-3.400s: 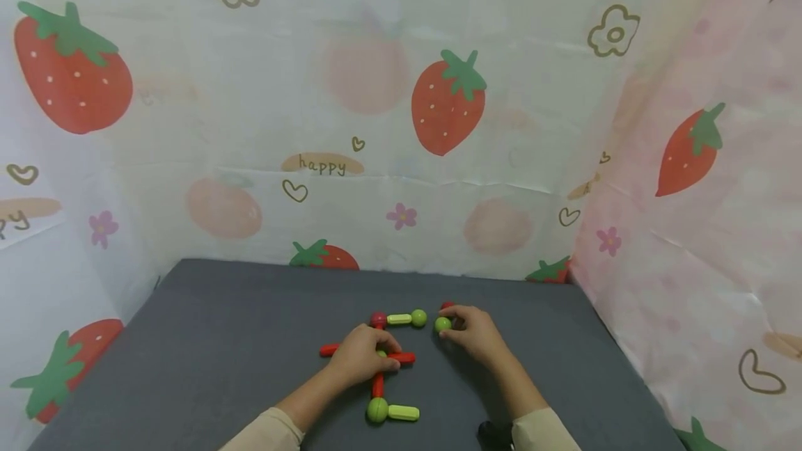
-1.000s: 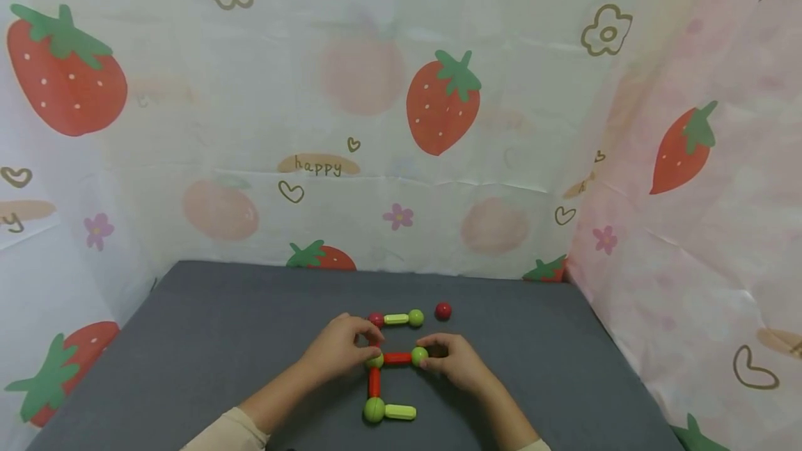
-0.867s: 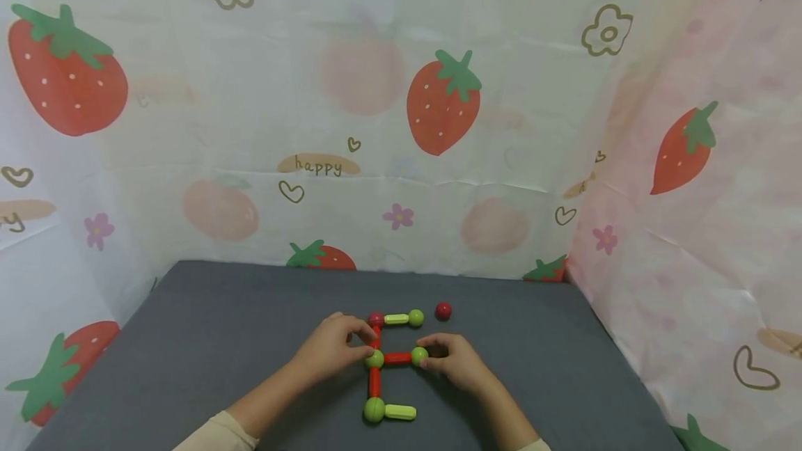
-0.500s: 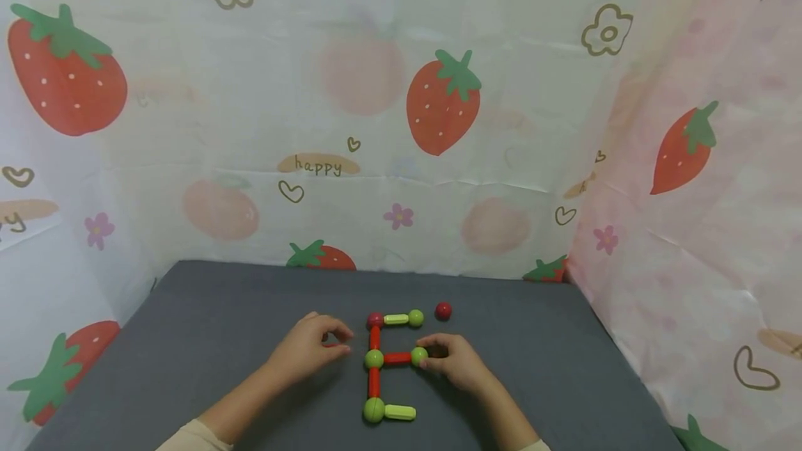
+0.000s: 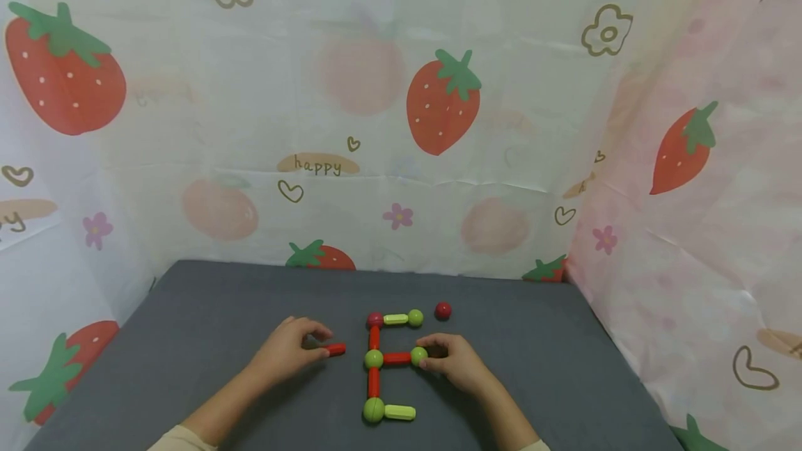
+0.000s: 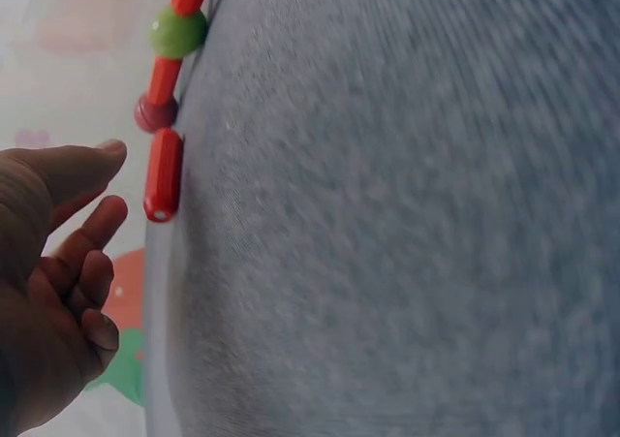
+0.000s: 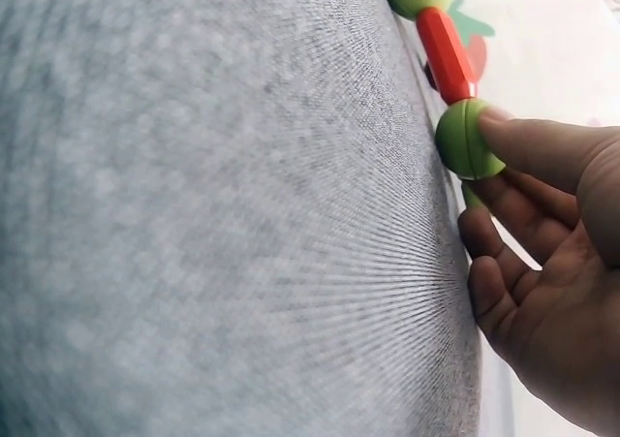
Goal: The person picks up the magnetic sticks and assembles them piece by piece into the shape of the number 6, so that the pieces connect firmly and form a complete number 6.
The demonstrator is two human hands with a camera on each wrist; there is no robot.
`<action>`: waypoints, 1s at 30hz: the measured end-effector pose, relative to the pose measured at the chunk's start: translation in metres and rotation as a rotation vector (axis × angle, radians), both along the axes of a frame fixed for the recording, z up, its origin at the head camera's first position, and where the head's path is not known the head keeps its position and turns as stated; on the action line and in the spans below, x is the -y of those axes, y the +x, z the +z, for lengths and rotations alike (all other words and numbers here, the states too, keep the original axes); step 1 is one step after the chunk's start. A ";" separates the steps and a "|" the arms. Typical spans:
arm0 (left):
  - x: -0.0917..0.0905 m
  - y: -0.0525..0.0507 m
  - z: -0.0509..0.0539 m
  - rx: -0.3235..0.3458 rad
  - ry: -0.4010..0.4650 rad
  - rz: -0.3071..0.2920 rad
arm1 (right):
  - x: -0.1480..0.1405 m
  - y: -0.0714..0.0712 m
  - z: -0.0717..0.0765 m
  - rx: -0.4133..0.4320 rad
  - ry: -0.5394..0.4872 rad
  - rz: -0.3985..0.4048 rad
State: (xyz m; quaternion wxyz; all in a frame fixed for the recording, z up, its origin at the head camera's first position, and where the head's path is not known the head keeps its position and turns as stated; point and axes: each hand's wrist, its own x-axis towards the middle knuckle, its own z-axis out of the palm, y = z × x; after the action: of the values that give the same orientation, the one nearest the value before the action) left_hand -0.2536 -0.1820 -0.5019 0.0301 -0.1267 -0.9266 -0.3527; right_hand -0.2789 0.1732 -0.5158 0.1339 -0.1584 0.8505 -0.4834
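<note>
My right hand (image 5: 460, 362) pinches a green ball (image 5: 418, 355) between thumb and fingers; in the right wrist view that green ball (image 7: 469, 139) touches the end of a red rod (image 7: 448, 54). This red rod (image 5: 397, 358) runs left to a middle green ball (image 5: 373, 359). Red rods link the middle ball to a dark red ball (image 5: 374, 319) behind and a larger green ball (image 5: 374, 410) in front. My left hand (image 5: 287, 350) hovers left of this figure, beside a loose red rod (image 5: 336, 349). The left wrist view shows its fingers apart from that rod (image 6: 164, 175).
At the back, a yellow-green rod (image 5: 395, 319) joins the dark red ball to a green ball (image 5: 415, 318). Another yellow-green rod (image 5: 399, 412) extends from the front ball. A loose red ball (image 5: 443, 310) lies back right on the grey table (image 5: 250, 298). Strawberry-print cloth (image 5: 532, 124) surrounds it.
My right hand has brought the green ball from beside the loose red ball to the red rod's end. My left hand has drawn back leftward from the middle ball, uncovering the loose red rod.
</note>
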 end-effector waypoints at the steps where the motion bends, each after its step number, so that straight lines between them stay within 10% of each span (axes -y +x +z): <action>1: 0.001 -0.001 -0.002 0.011 0.001 0.006 | 0.000 0.000 0.000 -0.002 0.003 0.001; 30: 0.011 -0.011 -0.023 0.071 0.025 -0.014 | 0.001 0.001 0.001 0.008 -0.009 -0.004</action>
State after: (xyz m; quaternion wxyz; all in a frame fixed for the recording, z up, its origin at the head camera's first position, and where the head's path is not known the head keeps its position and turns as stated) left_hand -0.2643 -0.1932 -0.5245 -0.0038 -0.1202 -0.9218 -0.3686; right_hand -0.2775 0.1718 -0.5146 0.1357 -0.1555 0.8480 -0.4882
